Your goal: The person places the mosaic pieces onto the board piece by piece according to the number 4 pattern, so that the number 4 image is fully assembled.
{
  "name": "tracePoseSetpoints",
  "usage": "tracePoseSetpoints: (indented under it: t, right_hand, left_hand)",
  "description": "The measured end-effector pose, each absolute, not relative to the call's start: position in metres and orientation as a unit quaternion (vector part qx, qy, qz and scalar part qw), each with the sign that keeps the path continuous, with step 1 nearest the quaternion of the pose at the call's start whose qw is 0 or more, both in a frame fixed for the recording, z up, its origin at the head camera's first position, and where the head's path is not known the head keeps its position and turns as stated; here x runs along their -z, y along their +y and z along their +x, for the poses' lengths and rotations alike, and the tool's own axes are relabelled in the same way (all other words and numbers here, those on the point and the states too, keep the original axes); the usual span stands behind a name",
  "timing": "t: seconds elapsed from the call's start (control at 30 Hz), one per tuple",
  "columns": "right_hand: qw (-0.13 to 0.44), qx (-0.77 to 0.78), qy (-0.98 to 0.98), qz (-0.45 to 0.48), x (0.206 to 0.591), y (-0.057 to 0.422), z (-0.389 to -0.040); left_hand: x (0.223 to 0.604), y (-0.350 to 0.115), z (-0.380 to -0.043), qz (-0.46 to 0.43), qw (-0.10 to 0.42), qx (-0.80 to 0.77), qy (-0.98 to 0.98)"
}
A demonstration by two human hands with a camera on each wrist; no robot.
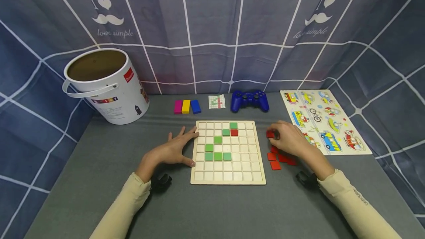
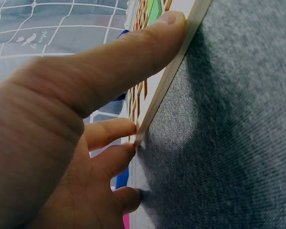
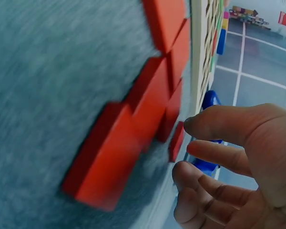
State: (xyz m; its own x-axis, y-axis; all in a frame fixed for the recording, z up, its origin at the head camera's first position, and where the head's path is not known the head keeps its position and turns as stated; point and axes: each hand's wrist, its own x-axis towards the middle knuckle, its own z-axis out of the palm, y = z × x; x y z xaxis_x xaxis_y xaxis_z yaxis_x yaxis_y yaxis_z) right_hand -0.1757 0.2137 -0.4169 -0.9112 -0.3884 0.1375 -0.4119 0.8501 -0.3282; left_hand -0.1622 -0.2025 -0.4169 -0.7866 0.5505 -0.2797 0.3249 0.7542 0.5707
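Observation:
A wooden grid board (image 1: 244,166) lies on the table, with several green tiles (image 1: 218,156) and one red tile (image 1: 234,132) in its squares. My left hand (image 1: 174,148) rests spread along the board's left edge; its thumb (image 2: 148,45) touches the rim in the left wrist view. Right of the board, my right hand (image 1: 288,137) reaches over loose red tiles (image 1: 275,165). In the right wrist view its thumb and index fingertip are apart, close to a single red tile (image 3: 177,142) lying beyond the others. No tile shows between those fingertips.
Behind the board are pink, yellow and blue blocks (image 1: 186,107), a small pattern card (image 1: 217,101) and a blue game controller (image 1: 249,100). A white bucket (image 1: 124,102) stands at the back left. At right lies a picture puzzle board (image 1: 323,123), partly under the right hand.

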Motion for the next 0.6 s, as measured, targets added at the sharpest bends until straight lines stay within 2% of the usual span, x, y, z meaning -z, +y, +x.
tracePoseSetpoints:
  t: [0.37, 0.6]
  right_hand:
    - [0.041, -0.173, -0.965, 0.191, 0.42, 0.214, -0.184]
    - [0.057, -0.194, -0.954, 0.222, 0.41, 0.192, -0.182]
  left_hand:
    - [0.415, -0.205, -0.161, 0.249, 0.217, -0.261, 0.907]
    - [0.416, -0.203, -0.161, 0.248, 0.216, -0.26, 0.908]
